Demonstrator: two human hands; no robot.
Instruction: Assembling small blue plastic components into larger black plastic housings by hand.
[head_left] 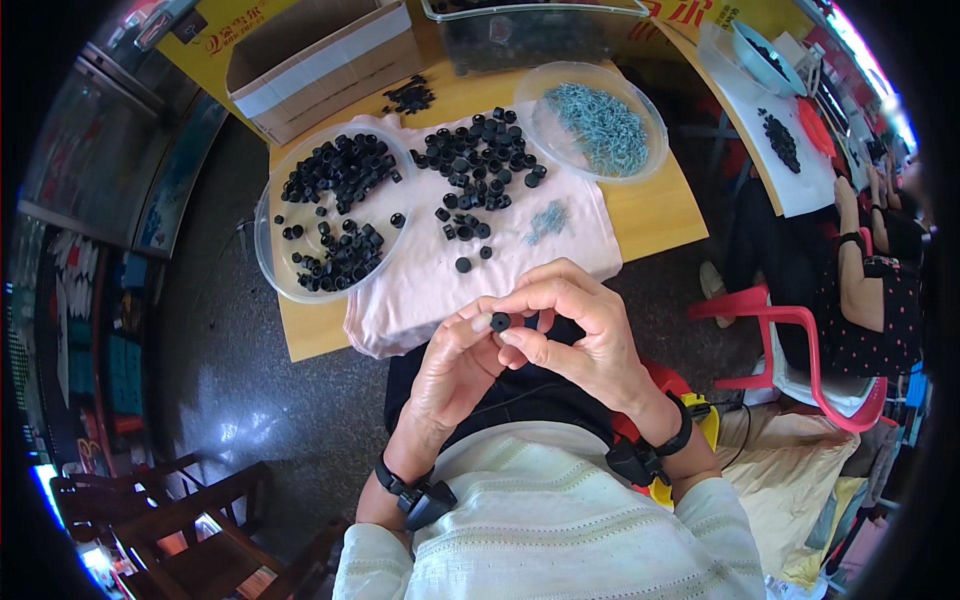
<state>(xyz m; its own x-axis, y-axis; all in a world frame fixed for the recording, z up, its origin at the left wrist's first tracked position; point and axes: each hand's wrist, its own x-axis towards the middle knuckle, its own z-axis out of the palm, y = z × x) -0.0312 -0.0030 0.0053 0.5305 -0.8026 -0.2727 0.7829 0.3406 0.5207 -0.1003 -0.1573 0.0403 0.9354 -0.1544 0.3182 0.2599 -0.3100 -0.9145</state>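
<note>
In front of my lap, both hands meet at a small round black plastic cap (501, 322) with a tiny hole in its face. My left hand (452, 368) pinches it between thumb and fingers. The thumb and forefinger of my right hand (585, 335) close on it from the other side; whether a screw is there too I cannot make out. Beyond my hands, loose black caps (480, 160) lie heaped on a pale pink cloth (440, 310). Near them rests a small pile of silvery screws (547, 222).
At left on the table stands a clear round tub (268, 262) of black parts; a round lid (655, 165) at right holds many screws. Behind are a cardboard box (330, 75) and a clear bin (540, 45). To the right, a person (870, 300) sits on a red chair (800, 315).
</note>
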